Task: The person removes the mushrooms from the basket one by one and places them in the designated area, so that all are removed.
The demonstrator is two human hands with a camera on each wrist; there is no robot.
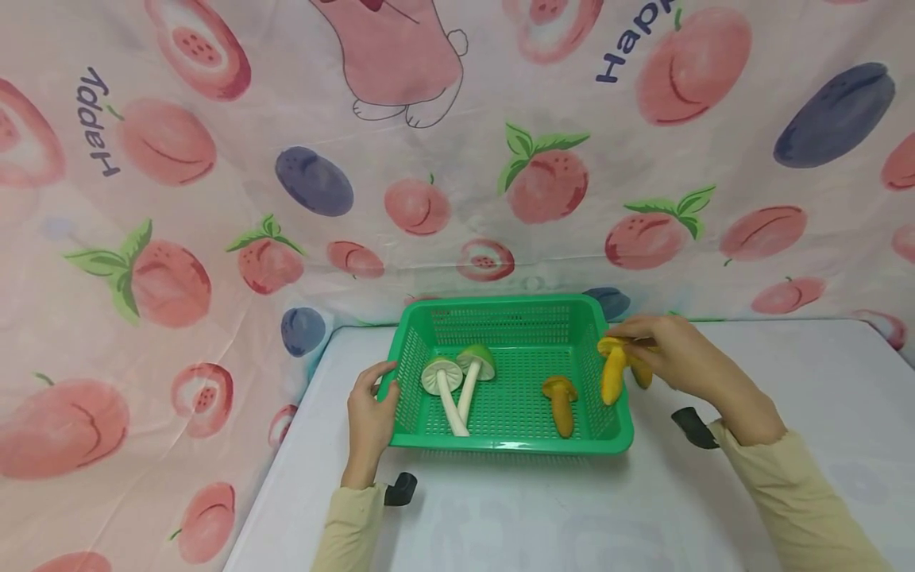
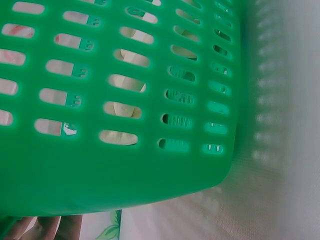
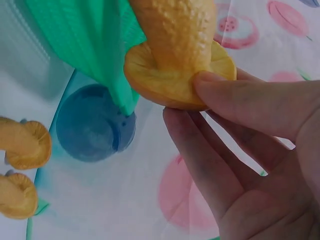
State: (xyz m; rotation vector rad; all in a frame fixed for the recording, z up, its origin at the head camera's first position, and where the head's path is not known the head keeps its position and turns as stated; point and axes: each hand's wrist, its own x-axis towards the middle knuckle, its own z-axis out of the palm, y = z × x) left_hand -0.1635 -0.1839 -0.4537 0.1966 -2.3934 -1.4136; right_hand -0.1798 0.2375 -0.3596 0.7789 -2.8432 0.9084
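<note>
My left hand [image 1: 373, 413] grips the left rim of a green plastic basket [image 1: 515, 446]; its fingers [image 2: 42, 229] show past the rim in the left wrist view. My right hand [image 1: 675, 357] pinches a yellow toy mushroom [image 1: 612, 380] by its cap, thumb on one side and fingers on the other, at the basket's right rim. The stem points down in the head view. Inside the basket lie a green-capped mushroom [image 1: 441, 375] with a white stem, a second green-capped mushroom [image 1: 477, 361] crossing it, and a brownish-yellow mushroom [image 1: 561, 407] on the right.
Two more yellow mushrooms, one upper [image 3: 30, 142] and one lower [image 3: 20, 196], lie on the white table [image 1: 529, 516] beyond the basket's right side. My right hand partly hides them in the head view. A fruit-printed cloth [image 1: 443, 159] hangs behind the table.
</note>
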